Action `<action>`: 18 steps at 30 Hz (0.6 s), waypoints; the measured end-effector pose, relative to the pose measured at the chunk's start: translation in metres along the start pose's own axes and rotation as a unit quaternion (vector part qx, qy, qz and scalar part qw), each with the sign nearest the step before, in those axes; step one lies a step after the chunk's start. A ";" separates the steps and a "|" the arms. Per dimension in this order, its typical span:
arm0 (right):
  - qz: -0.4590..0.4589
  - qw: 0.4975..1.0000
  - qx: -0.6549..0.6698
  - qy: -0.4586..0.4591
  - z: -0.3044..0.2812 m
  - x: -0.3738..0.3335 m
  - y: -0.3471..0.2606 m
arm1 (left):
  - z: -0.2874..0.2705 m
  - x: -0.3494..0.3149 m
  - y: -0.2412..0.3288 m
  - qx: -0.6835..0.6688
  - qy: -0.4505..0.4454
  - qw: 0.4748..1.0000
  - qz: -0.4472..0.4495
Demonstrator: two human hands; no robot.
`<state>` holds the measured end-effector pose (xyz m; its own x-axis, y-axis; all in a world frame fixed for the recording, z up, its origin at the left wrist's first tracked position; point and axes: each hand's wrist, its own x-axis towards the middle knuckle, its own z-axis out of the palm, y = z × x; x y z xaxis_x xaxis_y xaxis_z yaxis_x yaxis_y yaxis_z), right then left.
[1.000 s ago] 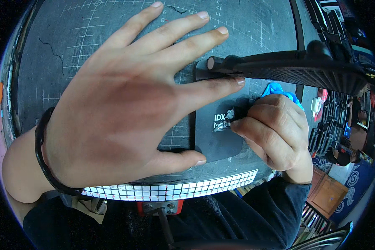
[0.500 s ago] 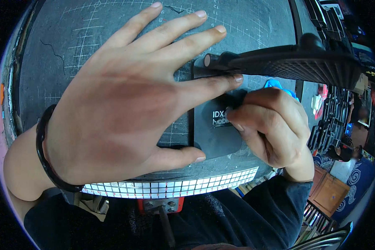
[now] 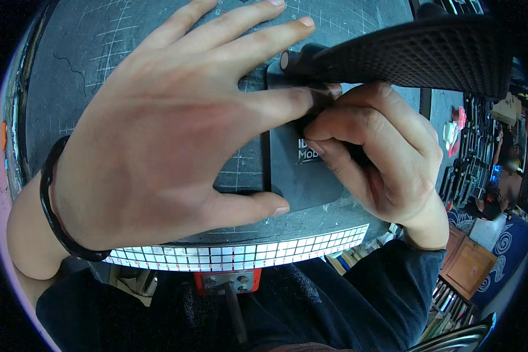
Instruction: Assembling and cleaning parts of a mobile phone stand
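Observation:
A flat dark grey plate (image 3: 299, 188) with rounded corners and white print lies on the cutting mat. My left hand (image 3: 164, 135) rests with its fingers spread, the thumb against the plate's near left corner and the index finger across its far part. Over the white lettering, my right hand (image 3: 387, 146) is closed in a pinch, thumb against index finger; whatever is between the fingertips is hidden. A black part with a cross-hatched face (image 3: 405, 56) rises just beyond the right hand, its rounded end close to the plate's far left corner.
The dark cutting mat (image 3: 100, 64) carries white grid lines and a loose black thread (image 3: 76, 70). Along the near edge runs a white gridded strip (image 3: 234, 255), with a red metal fitting (image 3: 227, 281) below it. Tools and boxes crowd the right, near a wooden panel (image 3: 468, 264).
My right hand has shifted left and up over the plate, covering more of the lettering. The black textured part appears higher and larger. My left hand keeps its spread pose.

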<state>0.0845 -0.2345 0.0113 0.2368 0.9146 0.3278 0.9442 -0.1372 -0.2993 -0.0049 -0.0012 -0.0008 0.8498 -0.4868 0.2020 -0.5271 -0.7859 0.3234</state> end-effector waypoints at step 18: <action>0.012 1.000 0.013 0.003 0.002 0.000 -0.002 | 0.002 -0.001 -0.004 -0.003 0.010 1.000 0.008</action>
<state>0.0817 -0.2334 0.0099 0.2600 0.9088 0.3263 0.9323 -0.1482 -0.3301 -0.0036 0.0015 -0.0038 0.8406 -0.4922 0.2260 -0.5415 -0.7749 0.3260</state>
